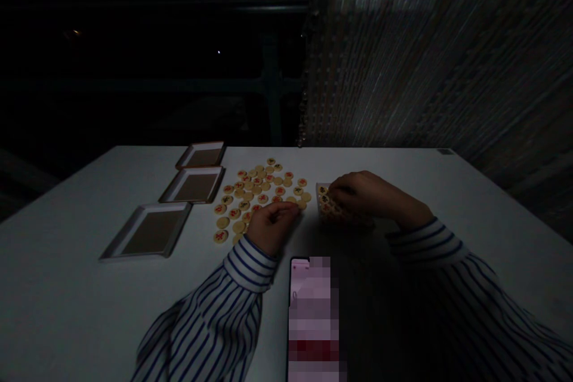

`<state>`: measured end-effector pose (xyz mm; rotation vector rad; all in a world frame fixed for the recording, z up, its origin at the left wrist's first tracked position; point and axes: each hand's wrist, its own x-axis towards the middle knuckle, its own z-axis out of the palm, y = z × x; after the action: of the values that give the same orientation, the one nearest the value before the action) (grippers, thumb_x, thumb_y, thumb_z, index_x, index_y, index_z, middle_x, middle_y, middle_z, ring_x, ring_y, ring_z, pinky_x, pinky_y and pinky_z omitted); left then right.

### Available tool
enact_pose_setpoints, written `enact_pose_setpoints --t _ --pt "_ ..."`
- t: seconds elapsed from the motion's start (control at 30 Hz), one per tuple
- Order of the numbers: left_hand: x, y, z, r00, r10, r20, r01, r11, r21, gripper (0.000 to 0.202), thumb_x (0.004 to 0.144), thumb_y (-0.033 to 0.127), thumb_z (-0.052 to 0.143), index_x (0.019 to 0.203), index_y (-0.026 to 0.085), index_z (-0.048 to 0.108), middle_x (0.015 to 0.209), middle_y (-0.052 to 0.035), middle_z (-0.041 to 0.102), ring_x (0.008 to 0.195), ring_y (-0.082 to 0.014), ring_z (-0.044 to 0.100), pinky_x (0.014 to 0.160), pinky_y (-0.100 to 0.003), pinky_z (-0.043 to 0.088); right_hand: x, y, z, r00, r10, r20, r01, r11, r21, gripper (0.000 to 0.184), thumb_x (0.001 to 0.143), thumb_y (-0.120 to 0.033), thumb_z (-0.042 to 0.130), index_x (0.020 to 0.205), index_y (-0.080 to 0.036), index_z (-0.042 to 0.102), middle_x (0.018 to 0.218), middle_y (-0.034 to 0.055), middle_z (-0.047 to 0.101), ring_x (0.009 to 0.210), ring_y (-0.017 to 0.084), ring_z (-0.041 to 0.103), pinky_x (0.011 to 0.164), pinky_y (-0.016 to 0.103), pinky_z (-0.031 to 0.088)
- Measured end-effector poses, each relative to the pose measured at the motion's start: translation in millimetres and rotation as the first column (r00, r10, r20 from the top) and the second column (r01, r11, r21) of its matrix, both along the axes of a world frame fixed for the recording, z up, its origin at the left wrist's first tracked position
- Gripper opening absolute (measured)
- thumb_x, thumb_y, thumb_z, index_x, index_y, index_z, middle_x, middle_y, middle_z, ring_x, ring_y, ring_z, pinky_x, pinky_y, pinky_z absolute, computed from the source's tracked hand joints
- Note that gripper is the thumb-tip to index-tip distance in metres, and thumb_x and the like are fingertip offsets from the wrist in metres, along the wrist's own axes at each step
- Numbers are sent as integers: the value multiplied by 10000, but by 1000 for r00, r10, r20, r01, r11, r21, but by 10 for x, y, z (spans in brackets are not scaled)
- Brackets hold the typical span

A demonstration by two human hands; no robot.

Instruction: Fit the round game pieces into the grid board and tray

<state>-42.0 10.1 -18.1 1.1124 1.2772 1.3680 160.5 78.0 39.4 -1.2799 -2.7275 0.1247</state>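
My left hand [272, 227] is low over the table at the near right side of a spread of round wooden Chinese chess pieces [262, 199]. Its fingers are curled and close together, the tips right beside a piece [302, 205]; whether anything is between them is hidden. To the right, my right hand [369, 193] reaches over a small open box [319, 187] that holds rows of the same pieces [326, 208]. Bent and pinched together, its fingers are at the box's upper edge, and what they hold cannot be made out. Red or dark characters mark many pieces; others look plain.
Three shallow trays or lids, the near one [156, 233], the middle one [192, 185] and the far one [201, 155], lie left of the pieces. A lit phone [308, 322] rests at the white table's [80, 215] near side. A bead curtain [380, 59] hangs behind. The room is dim.
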Motion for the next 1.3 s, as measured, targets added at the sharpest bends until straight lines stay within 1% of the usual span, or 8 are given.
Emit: enact_pose_setpoints --t 0.23,0.37,0.47,0.6,0.73,0.83,1.0,1.3 --pt "13 5 -21 999 53 -6 -53 999 13 218 585 330 682 697 144 663 656 -42 667 631 -137 598 631 -262 485 16 -75 168 998 -36 -46 39 997 71 264 807 -281 417 908 -191 643 863 45 670 754 165 593 664 259 400" --pt "-36 9 40 996 86 -27 -85 995 47 225 597 338 677 713 146 665 666 -45 672 645 -151 606 649 -280 492 12 -106 198 997 -34 -70 40 995 92 254 804 -279 420 897 -189 639 837 39 668 727 158 591 646 254 396" --pt "-117 22 114 987 162 2 -161 985 54 226 594 335 678 719 147 658 656 -39 672 655 -154 611 651 -273 492 13 -106 202 995 -39 -86 49 993 110 256 808 -273 416 907 -186 635 839 40 668 722 153 590 643 251 393" --pt "-248 46 210 957 287 45 -289 956 56 275 586 366 677 735 137 649 673 -34 669 615 -131 593 579 -236 473 11 -98 201 996 -38 -81 48 990 131 259 810 -267 412 907 -183 637 841 42 668 719 151 590 643 252 390" --pt "-378 72 269 908 418 18 -417 902 115 240 604 356 654 727 150 655 660 -17 661 579 -109 569 554 -222 450 8 -100 196 997 -38 -67 47 989 140 264 812 -268 409 909 -178 638 820 41 669 689 144 588 623 248 386" --pt "-475 101 284 873 484 51 -486 862 141 245 596 361 653 728 155 657 650 -12 650 548 -93 540 531 -213 428 5 -109 198 998 -32 -61 40 989 139 270 818 -275 402 909 -178 637 826 42 669 698 145 589 628 247 387" --pt "-572 133 296 852 515 98 -524 841 135 235 595 345 643 729 152 648 640 -7 629 500 -81 509 469 -198 397 -3 -113 208 998 -33 -61 41 991 128 272 817 -290 405 904 -180 638 833 44 669 705 147 592 635 248 391" --pt "-699 190 254 820 544 179 -571 795 204 231 614 338 626 738 143 620 625 -3 621 487 -77 508 437 -179 382 -32 -137 232 997 -12 -79 25 986 167 268 815 -273 408 915 -180 638 881 47 669 769 165 599 692 266 406"
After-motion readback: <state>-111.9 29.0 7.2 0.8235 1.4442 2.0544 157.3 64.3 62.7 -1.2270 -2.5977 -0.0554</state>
